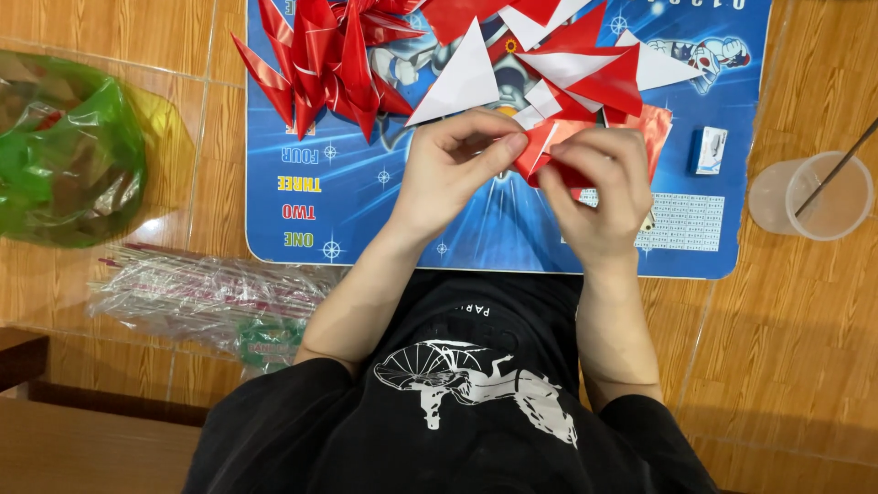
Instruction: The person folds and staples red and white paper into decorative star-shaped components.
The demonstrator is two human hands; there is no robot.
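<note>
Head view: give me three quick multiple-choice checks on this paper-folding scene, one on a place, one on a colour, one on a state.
1. Where does the clear plastic cup stand?
A. On the blue mat
B. On the floor to the right of the mat
C. In the green bag

2. What colour is the paper piece in the hands?
A. Red
B. Yellow
C. Black

3. How is that piece held?
A. Lying untouched
B. By one hand only
C. By both hands

Answers: B, the cup stands off the blue mat; A, red shows between the fingers; C, the left hand and right hand both pinch it.
</note>
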